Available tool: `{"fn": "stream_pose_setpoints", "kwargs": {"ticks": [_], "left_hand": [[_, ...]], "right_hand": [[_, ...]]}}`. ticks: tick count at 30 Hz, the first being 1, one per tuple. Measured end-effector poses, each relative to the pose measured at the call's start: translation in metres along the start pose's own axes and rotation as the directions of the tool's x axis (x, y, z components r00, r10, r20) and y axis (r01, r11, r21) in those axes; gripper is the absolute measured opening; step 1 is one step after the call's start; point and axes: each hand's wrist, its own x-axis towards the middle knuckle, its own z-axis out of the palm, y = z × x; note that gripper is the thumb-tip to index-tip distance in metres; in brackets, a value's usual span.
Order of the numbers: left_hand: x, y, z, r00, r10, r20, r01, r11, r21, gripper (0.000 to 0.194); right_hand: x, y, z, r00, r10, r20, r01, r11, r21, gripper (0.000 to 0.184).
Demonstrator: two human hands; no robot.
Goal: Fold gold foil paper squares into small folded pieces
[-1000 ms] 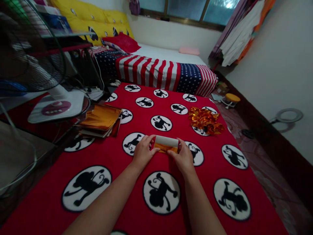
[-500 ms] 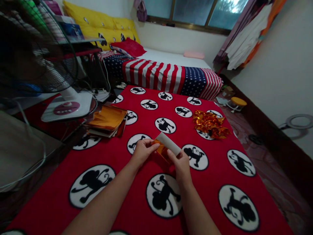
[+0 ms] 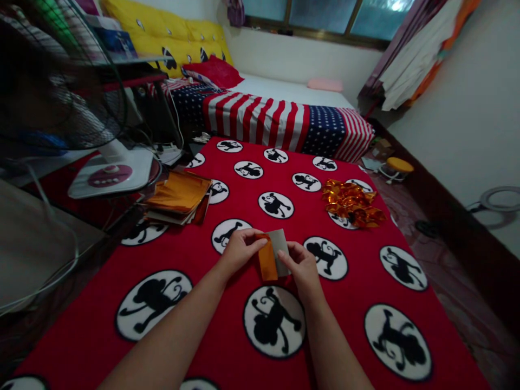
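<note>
Between my hands is a small folded sheet of foil paper [image 3: 268,262], shiny orange-gold on its left part and pale grey on its right part. My left hand [image 3: 240,250] pinches its upper left edge between thumb and fingers. On the grey side, my right hand [image 3: 301,266] grips the right edge, its thumb lying on the face. The sheet is held just over the red cloth [image 3: 211,303] with white circles and black monkey figures. Fingers behind the sheet are partly hidden.
At the left edge lies a stack of gold foil sheets [image 3: 179,194], close to a fan base [image 3: 111,174]. Several crumpled or folded shiny foil pieces [image 3: 352,203] sit on the right. A bed [image 3: 260,120] stands behind, and a yellow stool [image 3: 400,165] is on the floor at right.
The folded foil paper has turned from a slant to nearly upright, with the gold part now at left and grey at right. My right hand has shifted slightly with it.
</note>
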Motion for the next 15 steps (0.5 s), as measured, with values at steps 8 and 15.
{"fn": "stream_pose_setpoints", "kwargs": {"ticks": [8, 15], "left_hand": [[0.001, -0.005, 0.01, 0.977, 0.208, -0.04, -0.15, 0.812, 0.564, 0.042], [0.003, 0.0, 0.013, 0.92, 0.385, 0.071, -0.304, 0.587, 0.75, 0.008]], "right_hand": [[0.004, 0.013, 0.004, 0.978, -0.159, -0.137, 0.104, 0.934, -0.342, 0.036], [0.001, 0.004, -0.002, 0.858, -0.505, -0.096, 0.268, 0.598, -0.755, 0.028]]}}
